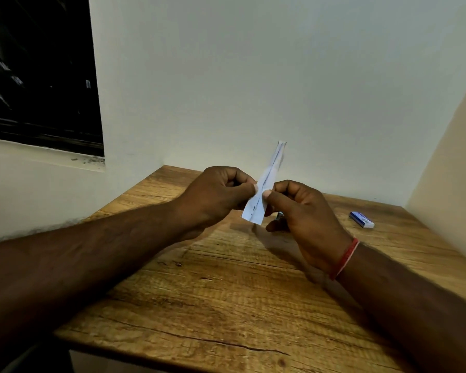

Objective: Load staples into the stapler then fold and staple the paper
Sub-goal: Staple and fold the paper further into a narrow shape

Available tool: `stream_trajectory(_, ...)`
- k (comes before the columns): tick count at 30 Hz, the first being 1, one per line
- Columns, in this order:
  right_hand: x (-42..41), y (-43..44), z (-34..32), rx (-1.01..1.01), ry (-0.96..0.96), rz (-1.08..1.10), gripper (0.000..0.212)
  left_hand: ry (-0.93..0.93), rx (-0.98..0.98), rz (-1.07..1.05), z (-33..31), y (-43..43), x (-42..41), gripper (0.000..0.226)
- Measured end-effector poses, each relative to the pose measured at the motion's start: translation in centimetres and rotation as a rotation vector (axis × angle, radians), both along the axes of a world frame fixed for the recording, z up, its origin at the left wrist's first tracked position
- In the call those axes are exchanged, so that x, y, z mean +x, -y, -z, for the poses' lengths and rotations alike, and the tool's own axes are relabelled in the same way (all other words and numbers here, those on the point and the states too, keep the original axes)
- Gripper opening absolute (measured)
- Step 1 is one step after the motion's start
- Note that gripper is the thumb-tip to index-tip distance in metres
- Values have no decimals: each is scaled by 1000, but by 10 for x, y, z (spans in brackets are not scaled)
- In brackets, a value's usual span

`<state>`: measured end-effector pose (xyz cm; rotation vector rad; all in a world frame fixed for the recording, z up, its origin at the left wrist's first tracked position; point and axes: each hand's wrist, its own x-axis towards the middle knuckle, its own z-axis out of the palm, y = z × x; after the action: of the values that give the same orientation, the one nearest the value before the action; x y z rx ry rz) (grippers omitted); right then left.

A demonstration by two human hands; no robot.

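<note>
A narrow folded strip of white paper (267,181) stands tilted in the air above the wooden table (226,292), its top leaning to the right. My left hand (213,197) pinches its left edge near the lower part, and my right hand (304,211) pinches the right edge with the thumb on the front. A small dark piece, possibly the stapler (279,215), shows just behind my right hand's fingers; most of it is hidden.
A small blue and white staple box (361,219) lies on the table at the right. White walls close in behind and to the right. A dark window (38,71) is at the upper left.
</note>
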<state>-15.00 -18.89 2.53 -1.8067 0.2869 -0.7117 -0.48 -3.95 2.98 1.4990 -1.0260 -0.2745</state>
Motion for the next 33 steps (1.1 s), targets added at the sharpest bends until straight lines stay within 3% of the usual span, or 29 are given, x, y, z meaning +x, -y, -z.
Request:
stream_trajectory(7,-1,1,-2,48,49,44,16,281,101,-50,1,-2,1,6)
stream_trajectory(14,0,3,0,-1,-31,70,21,371,132,-85,4,1,3,14)
stream_trajectory(26,-1,6,-2,5,-64,-36,17,85,70,16,5,1,6,13)
stream_trajectory(33,-3,7,-4,103,19,-133,16,-37,-6,-86,1,3,15,34)
